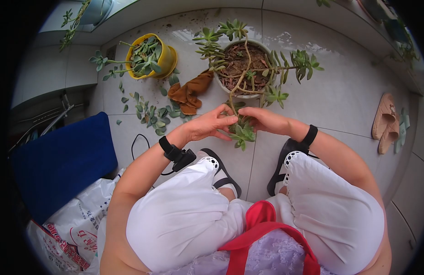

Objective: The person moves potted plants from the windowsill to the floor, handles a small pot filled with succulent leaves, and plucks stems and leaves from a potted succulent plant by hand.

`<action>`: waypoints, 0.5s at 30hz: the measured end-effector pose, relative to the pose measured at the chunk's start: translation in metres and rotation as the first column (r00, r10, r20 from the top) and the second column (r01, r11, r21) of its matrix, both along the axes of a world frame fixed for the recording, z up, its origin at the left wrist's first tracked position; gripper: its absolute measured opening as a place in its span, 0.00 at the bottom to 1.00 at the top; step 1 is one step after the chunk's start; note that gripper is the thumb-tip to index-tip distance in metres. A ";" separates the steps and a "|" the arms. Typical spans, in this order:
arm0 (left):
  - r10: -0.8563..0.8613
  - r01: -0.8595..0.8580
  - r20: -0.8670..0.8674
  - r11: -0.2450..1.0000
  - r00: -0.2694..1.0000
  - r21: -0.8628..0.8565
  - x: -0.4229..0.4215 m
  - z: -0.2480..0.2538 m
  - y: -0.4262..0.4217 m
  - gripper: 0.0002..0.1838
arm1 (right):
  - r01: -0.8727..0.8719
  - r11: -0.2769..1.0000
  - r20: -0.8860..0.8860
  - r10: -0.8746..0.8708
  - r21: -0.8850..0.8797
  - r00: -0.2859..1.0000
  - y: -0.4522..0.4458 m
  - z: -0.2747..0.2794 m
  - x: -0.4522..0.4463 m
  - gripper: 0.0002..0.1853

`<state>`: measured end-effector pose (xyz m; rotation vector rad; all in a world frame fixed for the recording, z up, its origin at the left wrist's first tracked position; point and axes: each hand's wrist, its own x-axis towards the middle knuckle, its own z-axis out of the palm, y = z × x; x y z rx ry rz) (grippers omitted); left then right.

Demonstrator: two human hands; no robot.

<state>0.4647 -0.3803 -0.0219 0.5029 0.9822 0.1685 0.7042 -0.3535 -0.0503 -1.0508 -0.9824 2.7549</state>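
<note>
A succulent with long bare stems (248, 55) and green leaf rosettes grows in a round pale pot (217, 82). One stem hangs over the pot's near rim and ends in a rosette (243, 133) between my hands. My left hand (213, 123) has thumb and forefinger closed at this stem just above the rosette, other fingers curled beneath. From the other side, my right hand (269, 120) pinches at the same rosette; its fingertips are partly hidden by leaves. A brown cloth (191, 93) lies crumpled left of the pot.
A tilted yellow pot (166, 59) full of leaves stands at the upper left. Loose leaves (152, 114) litter the tiles. To the left are a blue cushioned seat (65, 160) and plastic bags (86, 220). Pink slippers (386, 121) lie at the right.
</note>
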 end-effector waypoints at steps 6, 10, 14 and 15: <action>0.046 -0.043 0.082 0.998 0.996 -0.038 -0.005 -0.010 -0.003 0.25 | 0.038 0.997 -0.073 -0.043 -0.064 0.996 -0.008 -0.021 0.008 0.18; 0.098 -0.095 0.114 0.995 0.989 -0.029 -0.006 -0.015 -0.005 0.26 | 0.049 0.992 -0.118 -0.063 -0.113 0.991 -0.006 -0.009 0.011 0.18; 0.097 -0.094 0.151 0.995 0.984 -0.029 -0.007 -0.017 -0.007 0.25 | -0.030 1.000 -0.071 0.029 -0.005 0.997 -0.001 0.001 0.008 0.18; 0.092 -0.089 0.158 0.996 0.983 -0.024 -0.007 -0.017 -0.006 0.25 | -0.065 0.997 -0.056 0.067 0.045 0.996 0.000 0.001 0.007 0.18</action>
